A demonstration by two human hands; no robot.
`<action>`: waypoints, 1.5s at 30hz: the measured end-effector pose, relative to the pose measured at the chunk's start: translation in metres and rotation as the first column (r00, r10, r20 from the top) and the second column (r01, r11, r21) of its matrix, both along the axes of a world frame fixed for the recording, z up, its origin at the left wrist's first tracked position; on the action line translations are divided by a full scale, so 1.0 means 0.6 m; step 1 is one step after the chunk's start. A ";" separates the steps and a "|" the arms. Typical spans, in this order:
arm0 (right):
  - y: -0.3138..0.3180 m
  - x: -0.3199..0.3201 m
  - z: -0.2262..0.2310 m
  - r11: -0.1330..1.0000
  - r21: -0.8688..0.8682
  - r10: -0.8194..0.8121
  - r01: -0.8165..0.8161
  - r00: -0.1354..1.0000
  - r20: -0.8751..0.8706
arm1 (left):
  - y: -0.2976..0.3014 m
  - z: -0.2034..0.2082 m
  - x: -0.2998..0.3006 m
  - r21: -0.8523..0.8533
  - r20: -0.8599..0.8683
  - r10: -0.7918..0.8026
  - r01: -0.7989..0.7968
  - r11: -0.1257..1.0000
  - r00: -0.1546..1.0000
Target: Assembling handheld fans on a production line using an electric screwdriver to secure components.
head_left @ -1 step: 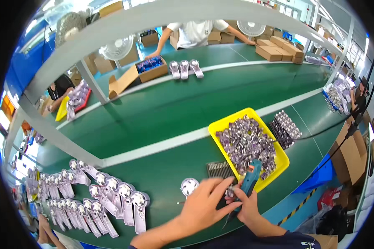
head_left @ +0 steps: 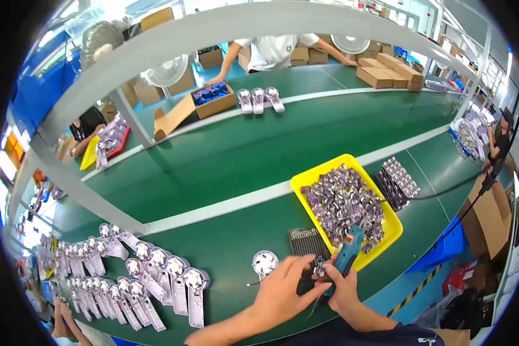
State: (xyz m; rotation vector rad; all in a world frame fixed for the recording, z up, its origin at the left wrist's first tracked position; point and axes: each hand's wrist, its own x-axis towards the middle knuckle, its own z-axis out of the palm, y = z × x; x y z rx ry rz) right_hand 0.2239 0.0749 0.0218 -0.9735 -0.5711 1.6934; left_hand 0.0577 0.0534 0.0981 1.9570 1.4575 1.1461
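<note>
My right hand point(head_left: 345, 293) is wrapped round a teal power tool point(head_left: 348, 254) that looks like an electric screwdriver, its body slanting up over the yellow tray point(head_left: 397, 228). A small metallic part point(head_left: 319, 270) sits at my right thumb tip; its grip is partly hidden. My left hand point(head_left: 279, 288) is beside it, thumb and forefinger spread apart around the part, seemingly not closed on it. Just beyond the fingers lies a dark gridded plate point(head_left: 305, 241) holding tiny pieces. A round fan-like unit point(head_left: 264, 262) with a white hub lies left of it. Small purple-silver parts point(head_left: 343, 199) fill the tray.
Rows of pale purple fan housings point(head_left: 176, 277) cover the bench's left side. Stacked strips of parts point(head_left: 401, 179) lie right of the tray, near a black cable point(head_left: 473, 199). A grey rail point(head_left: 230, 205) crosses the bench. Across it, a person stands by a carton point(head_left: 216, 104).
My left forefinger has drawn back slightly from the tray, uncovering more of the gridded plate. The small part stays at my right thumb. The whole view has shifted slightly.
</note>
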 end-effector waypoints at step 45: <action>-0.003 -0.038 0.026 0.791 0.193 0.266 -0.581 0.610 0.747 | -0.070 -0.134 -0.120 -0.006 -0.276 0.100 -0.106 0.994 0.956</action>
